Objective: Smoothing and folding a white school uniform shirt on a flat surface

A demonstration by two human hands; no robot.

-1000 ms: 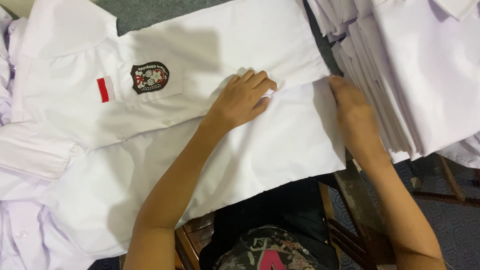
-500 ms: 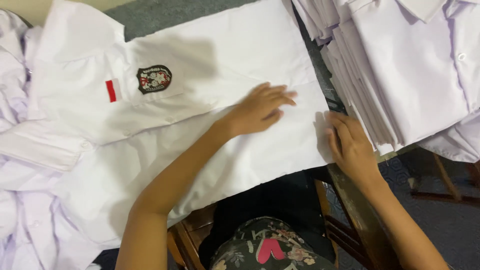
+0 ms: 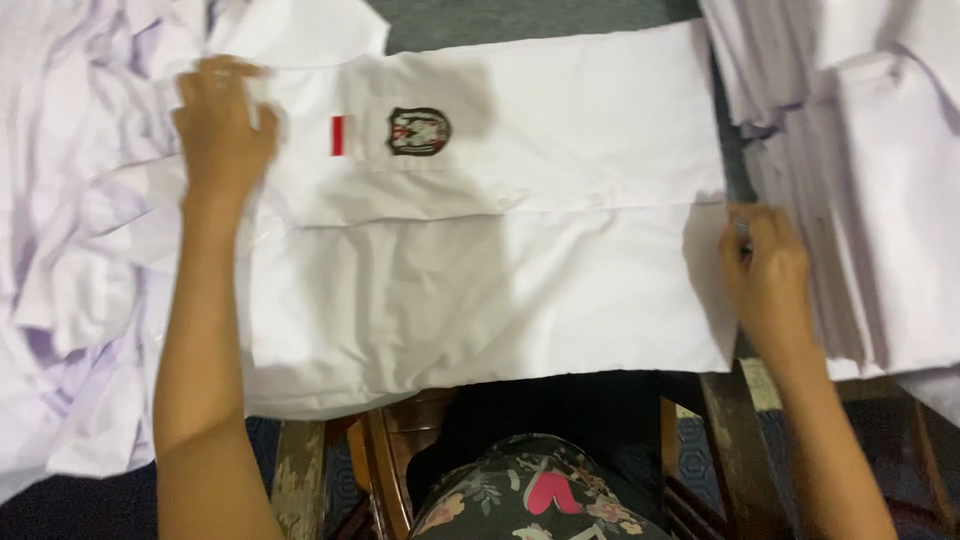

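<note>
A white shirt lies spread flat across the table, with a dark crest badge and a small red patch on its chest. My left hand rests palm down on the shirt's collar end at the upper left, fingers apart. My right hand pinches the shirt's hem edge at the right, beside the stack.
A stack of folded white shirts fills the right side. Loose crumpled white shirts pile at the left. A wooden chair frame and my floral-patterned lap show below the table edge.
My left hand has slid from the middle of the shirt leftward to its collar end. The view has shifted, and my right hand stays at the hem edge.
</note>
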